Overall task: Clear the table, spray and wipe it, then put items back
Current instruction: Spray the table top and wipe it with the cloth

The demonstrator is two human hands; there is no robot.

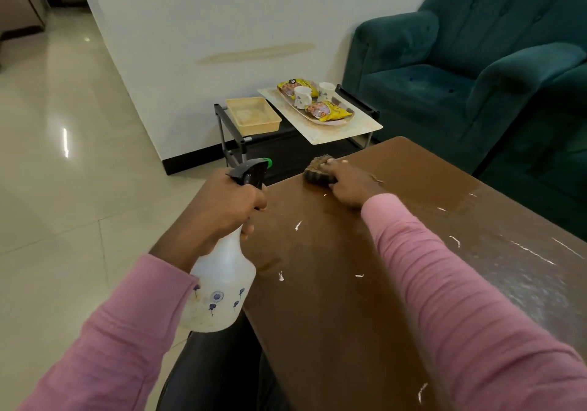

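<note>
Left hand: closed round the neck of the spray bottle, just under the black trigger head. The index finger is curled at the trigger. The bottle is held in the air off the near-left edge of the bench, clear of the surface. Its translucent white body hangs below the hand, and its green nozzle tip points away from the person.

Right hand: arm stretched forward over the bench. The fingers are draped over the top of a wadded brown cloth, with the thumb against its near side. The hand holds the cloth down on the bench top.

Cloth position: at the far-left corner of the bench, directly under and ahead of the right hand's fingers, close to the edge. It lies well apart from the spray bottle.

Bench surface: brown and glossy, with a wet sheen and streaks of liquid towards the right side. Small white marks are scattered across it.

Items off the bench: beyond the far corner stands a low black rack against the wall. It carries a beige basket on the left and a pale board on the right. On the board sits a tray holding two white cups and two yellow snack packets.

A green sofa stands to the right of the rack.
</note>
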